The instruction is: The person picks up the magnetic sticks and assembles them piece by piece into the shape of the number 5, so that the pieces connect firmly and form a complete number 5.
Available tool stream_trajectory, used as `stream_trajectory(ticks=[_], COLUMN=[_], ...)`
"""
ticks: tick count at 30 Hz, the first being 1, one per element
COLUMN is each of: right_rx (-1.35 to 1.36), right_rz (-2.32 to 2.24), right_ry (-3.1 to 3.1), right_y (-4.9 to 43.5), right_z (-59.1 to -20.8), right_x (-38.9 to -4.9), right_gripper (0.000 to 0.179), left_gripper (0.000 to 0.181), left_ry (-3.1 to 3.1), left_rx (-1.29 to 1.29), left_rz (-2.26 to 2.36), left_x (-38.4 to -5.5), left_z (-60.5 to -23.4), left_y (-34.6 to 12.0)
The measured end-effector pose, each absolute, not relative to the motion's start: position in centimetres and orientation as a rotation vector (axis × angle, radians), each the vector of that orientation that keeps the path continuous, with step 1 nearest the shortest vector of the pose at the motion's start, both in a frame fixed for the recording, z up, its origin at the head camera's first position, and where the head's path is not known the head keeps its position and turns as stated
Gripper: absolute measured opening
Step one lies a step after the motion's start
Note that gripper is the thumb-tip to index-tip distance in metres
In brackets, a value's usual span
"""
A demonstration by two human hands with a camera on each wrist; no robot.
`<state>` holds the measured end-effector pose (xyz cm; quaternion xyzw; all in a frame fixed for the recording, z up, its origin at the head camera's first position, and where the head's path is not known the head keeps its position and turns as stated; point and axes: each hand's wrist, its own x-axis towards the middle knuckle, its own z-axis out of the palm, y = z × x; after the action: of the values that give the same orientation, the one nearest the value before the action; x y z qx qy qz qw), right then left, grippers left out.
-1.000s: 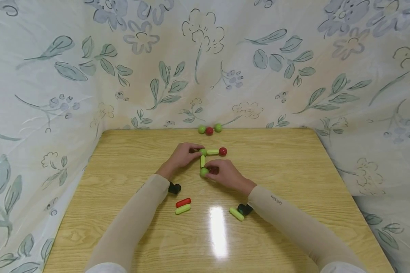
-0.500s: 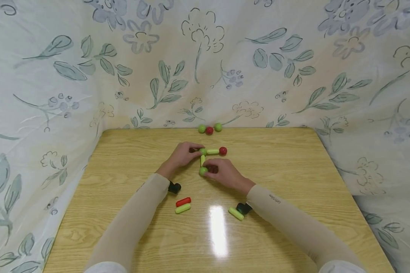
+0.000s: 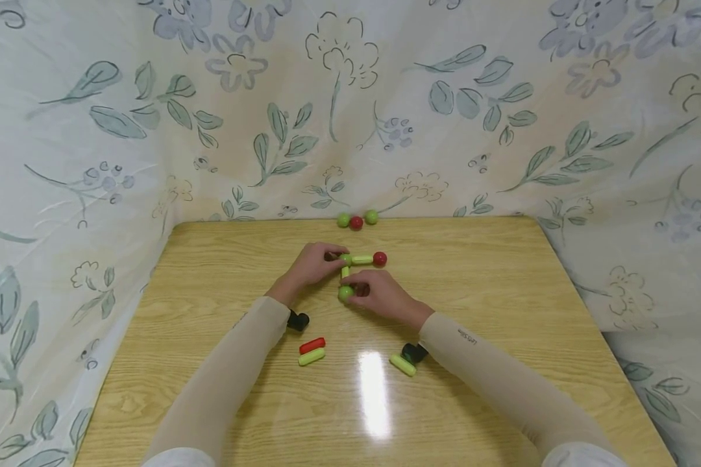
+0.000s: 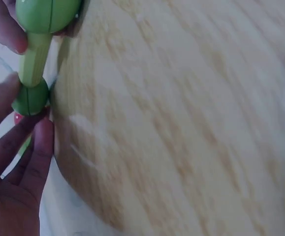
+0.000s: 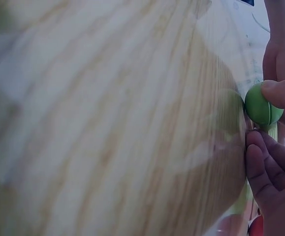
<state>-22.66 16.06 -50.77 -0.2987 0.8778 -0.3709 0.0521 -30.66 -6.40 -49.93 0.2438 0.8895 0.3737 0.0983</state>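
Note:
Near the middle of the table, my left hand (image 3: 317,263) pinches a green ball (image 3: 346,260) between thumb and fingers. A yellow-green rod (image 3: 362,260) runs from that ball to a red ball (image 3: 380,259) on its right. Another yellow-green rod (image 3: 344,272) links it to a nearer green ball (image 3: 346,294), the pieces making a corner shape. My right hand (image 3: 382,295) grips this nearer ball (image 5: 264,105), thumb on one side. In the left wrist view the rod (image 4: 34,59) joins both green balls, the left thumb and fingers around the smaller-looking green ball (image 4: 31,100).
At the back edge sit a red ball (image 3: 356,223) and two green balls, one the right-hand green ball (image 3: 371,216). A red rod (image 3: 312,345) and a yellow-green rod (image 3: 311,357) lie nearer. Another yellow-green rod (image 3: 402,364) lies below the right forearm. Floral cloth (image 3: 350,117) hangs behind.
The right hand and the nearer green ball have shifted very slightly away from the person. The left hand keeps its hold on the far green ball.

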Motion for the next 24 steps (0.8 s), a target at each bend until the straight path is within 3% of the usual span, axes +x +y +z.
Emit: stream_trajectory(ticks=[24], right_rx=[-0.872], right_rz=[-1.133], right_ry=[2.664], right_y=[16.11], right_z=[-51.13], right_x=[-22.69], right_gripper=[0.041], left_gripper=[0.031], left_ry=[2.651], left_rx=[0.682], left_rz=[1.06], left_x=[-30.93], left_z=[-49.74], left_y=[-6.01])
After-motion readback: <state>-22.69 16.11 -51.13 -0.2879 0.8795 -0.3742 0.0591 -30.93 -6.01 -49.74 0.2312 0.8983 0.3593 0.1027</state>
